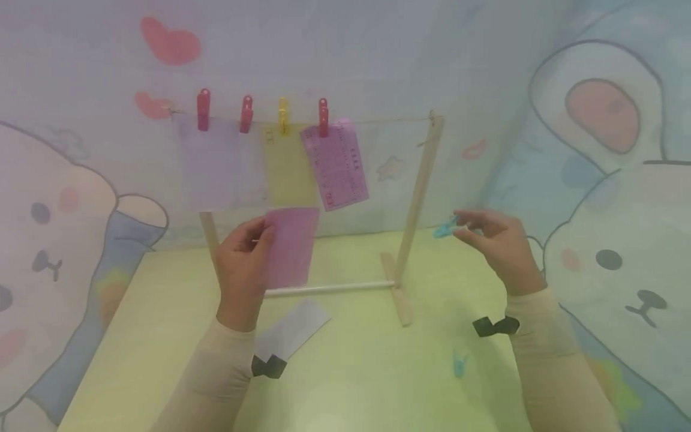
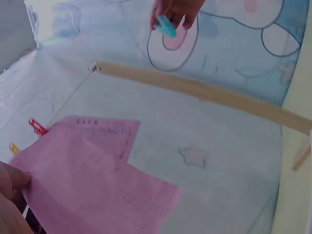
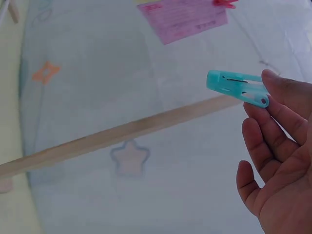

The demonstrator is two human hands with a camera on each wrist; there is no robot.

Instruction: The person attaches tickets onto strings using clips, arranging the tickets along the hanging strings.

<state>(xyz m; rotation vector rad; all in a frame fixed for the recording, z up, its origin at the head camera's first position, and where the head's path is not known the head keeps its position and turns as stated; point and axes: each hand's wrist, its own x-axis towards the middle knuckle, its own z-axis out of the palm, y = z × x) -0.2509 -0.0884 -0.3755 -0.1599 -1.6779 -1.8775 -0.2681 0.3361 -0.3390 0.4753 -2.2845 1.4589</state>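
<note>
My left hand [image 1: 244, 270] pinches a pink sheet of paper [image 1: 293, 249] by its left edge, below the string. In the left wrist view this pink paper [image 2: 97, 180] overlaps the hung one behind it. Off to the right, my right hand [image 1: 499, 249] holds a light blue clothespin [image 1: 445, 228] by its handle ends. The right wrist view shows that clothespin [image 3: 236, 87] between thumb and fingers, its jaws together with nothing in them. On the string [image 1: 388, 121], red and yellow clothespins hold a pale purple sheet [image 1: 207, 165], a yellow sheet [image 1: 291, 171] and a tilted pink printed sheet [image 1: 340, 171].
The string runs between wooden posts; the right post [image 1: 420, 198] leans and stands on a wooden foot [image 1: 398, 300]. A white rod [image 1: 335, 289] joins the stand low down. A white paper [image 1: 299, 327] and another blue clothespin [image 1: 459, 364] lie on the yellow-green table [image 1: 367, 384].
</note>
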